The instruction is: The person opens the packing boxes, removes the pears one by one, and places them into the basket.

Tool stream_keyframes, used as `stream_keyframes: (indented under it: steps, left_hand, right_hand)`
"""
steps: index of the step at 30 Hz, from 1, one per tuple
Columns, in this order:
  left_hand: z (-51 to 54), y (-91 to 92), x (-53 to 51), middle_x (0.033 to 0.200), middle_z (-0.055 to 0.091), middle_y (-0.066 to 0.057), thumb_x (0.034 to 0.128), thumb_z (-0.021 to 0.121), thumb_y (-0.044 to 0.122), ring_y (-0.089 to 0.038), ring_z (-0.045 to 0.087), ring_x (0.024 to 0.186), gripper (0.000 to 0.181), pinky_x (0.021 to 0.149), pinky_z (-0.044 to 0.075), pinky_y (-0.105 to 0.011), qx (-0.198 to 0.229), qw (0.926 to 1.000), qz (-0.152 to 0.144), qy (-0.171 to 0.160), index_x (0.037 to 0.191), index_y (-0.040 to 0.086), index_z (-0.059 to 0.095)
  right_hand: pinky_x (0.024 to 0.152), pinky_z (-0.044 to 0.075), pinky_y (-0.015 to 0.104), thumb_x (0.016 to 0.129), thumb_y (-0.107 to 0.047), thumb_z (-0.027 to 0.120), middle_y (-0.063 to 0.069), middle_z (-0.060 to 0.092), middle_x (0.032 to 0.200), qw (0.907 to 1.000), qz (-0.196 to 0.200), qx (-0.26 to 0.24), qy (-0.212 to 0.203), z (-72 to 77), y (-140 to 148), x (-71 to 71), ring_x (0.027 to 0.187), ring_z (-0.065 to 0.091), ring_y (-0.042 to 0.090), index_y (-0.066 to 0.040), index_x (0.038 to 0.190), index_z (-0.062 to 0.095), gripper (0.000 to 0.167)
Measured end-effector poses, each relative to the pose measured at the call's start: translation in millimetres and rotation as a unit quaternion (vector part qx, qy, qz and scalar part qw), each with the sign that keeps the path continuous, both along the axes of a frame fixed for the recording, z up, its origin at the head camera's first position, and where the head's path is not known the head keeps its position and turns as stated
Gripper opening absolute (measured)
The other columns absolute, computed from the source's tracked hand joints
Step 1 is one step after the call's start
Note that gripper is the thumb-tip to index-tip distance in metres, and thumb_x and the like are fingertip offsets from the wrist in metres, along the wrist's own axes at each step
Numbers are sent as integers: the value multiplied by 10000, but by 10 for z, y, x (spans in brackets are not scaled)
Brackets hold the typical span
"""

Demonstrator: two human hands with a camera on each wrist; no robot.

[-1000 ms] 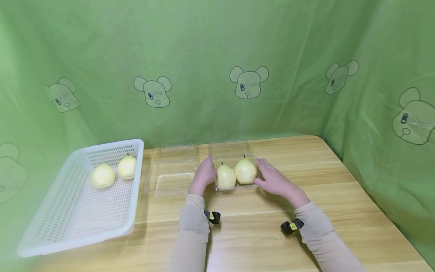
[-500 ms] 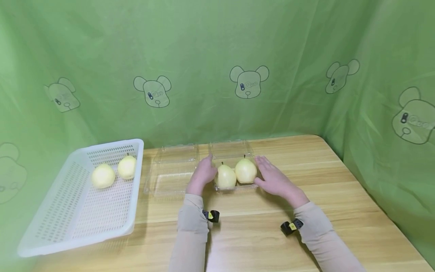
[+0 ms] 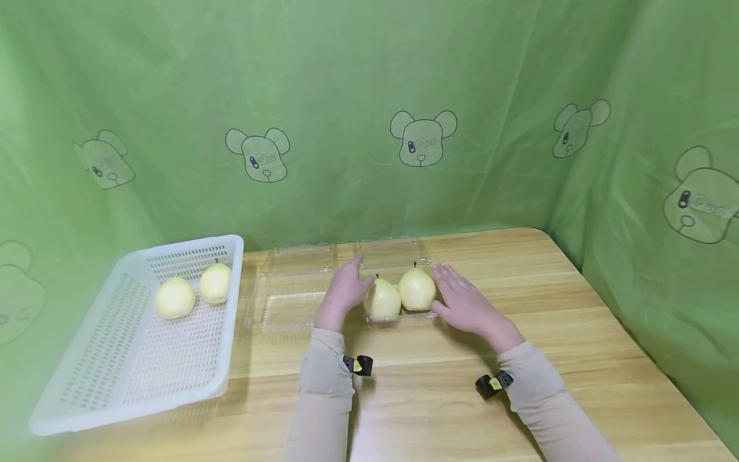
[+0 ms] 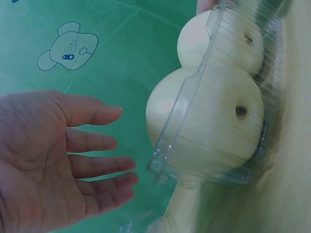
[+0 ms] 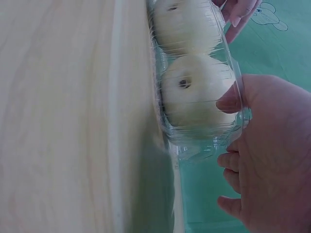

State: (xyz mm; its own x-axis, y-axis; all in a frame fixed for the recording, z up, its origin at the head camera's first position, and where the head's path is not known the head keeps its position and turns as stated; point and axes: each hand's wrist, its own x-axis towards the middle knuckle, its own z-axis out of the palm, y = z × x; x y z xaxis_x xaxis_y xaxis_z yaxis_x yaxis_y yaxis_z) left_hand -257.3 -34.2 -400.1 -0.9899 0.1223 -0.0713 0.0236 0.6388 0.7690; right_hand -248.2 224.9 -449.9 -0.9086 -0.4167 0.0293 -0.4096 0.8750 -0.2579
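Note:
Two pale yellow pears, the left pear point(image 3: 383, 300) and the right pear point(image 3: 417, 289), sit side by side in a clear plastic clamshell box point(image 4: 204, 131), whose lid point(image 3: 389, 253) lies folded back behind them. My left hand point(image 3: 345, 290) is at the box's left end; in the left wrist view its spread fingers point(image 4: 97, 165) hold nothing and stand apart from the box wall. At the right end is my right hand point(image 3: 467, 305), fingers extended along the side. In the right wrist view its thumb point(image 5: 230, 100) overlaps the box's rim; whether it presses there I cannot tell.
A second clear clamshell box point(image 3: 294, 301) lies open just left of my left hand. Further left stands a white perforated basket point(image 3: 173, 366) with two pears point(image 3: 175, 298) inside. Green curtain point(image 3: 346, 77) rises behind the wooden table point(image 3: 427, 398).
My left hand has shifted slightly left and up, and its fingers have loosened away from the box. My right hand, the box and the pears have stayed almost still.

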Motion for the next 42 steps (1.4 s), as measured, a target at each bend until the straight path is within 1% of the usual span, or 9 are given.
stream_keyframes:
  steps: [3,6,9,14,22,28,30,35,42]
  left_hand:
    - [22,13,16,1500,430,-203,956,576,212,-388,429,1374,641,1145,364,-523,41,10000,-16,-31,1518,71,304]
    - [35,30,35,1438,498,-221,955,581,227,-385,504,1310,649,1101,425,-513,12,9998,-140,-110,1518,67,301]
    - [41,53,48,1398,539,-221,955,590,241,-377,546,1266,655,1077,454,-497,-118,9993,-315,-179,1515,62,303]
    - [43,93,60,1427,517,-208,940,620,265,-372,514,1304,677,1116,416,-487,-485,9974,-512,-173,1508,54,318]
    - [1,208,70,1477,467,-188,883,700,280,-358,463,1354,751,1152,377,-470,-865,9945,-578,-140,1492,26,341]
    - [-25,343,89,1424,505,-239,844,744,293,-371,518,1293,811,1122,419,-446,-1554,9858,-641,-2,1482,-9,344]
    - [-39,377,95,1412,510,-253,833,753,293,-377,519,1288,830,1110,433,-444,-1695,9834,-644,32,1484,-13,339]
    - [-93,439,99,1378,529,-264,791,794,286,-373,557,1231,896,1075,468,-446,-1671,9841,-586,102,1489,-22,323]
    - [-161,493,91,1372,528,-258,750,828,279,-394,542,1232,938,1082,452,-490,-1498,9876,-459,59,1485,-23,329]
  right_hand:
    - [1216,175,568,987,-353,427,222,97,1621,10000,-21,10,-36,6,-4,-1,1496,113,422,49,1531,111,746]
    - [1218,171,562,988,-345,431,221,95,1622,10000,-24,15,-54,14,-10,1,1497,109,421,49,1531,111,744]
    - [1218,172,561,986,-341,431,226,102,1619,10000,-22,36,-36,17,-15,3,1495,112,425,51,1530,114,742]
    - [1216,179,561,987,-345,432,227,112,1617,10000,-27,37,3,16,-21,3,1495,118,423,53,1529,123,740]
    - [1209,190,571,981,-353,432,241,137,1609,10000,-18,-1,58,1,-18,3,1490,132,429,57,1526,136,743]
    - [1210,193,569,986,-355,438,237,146,1610,10000,-28,-38,56,-14,-19,-9,1492,134,421,50,1529,133,743]
    - [1210,191,571,986,-356,438,236,145,1611,10000,-38,-37,52,-22,-18,-15,1493,131,420,49,1530,130,744]
    - [1211,187,571,986,-362,434,237,145,1611,10000,-51,-77,31,-27,-18,-18,1495,126,418,48,1530,128,747]
    - [1208,195,574,987,-359,437,241,156,1607,9999,-37,-95,49,-21,-16,-16,1492,136,421,52,1528,138,742]
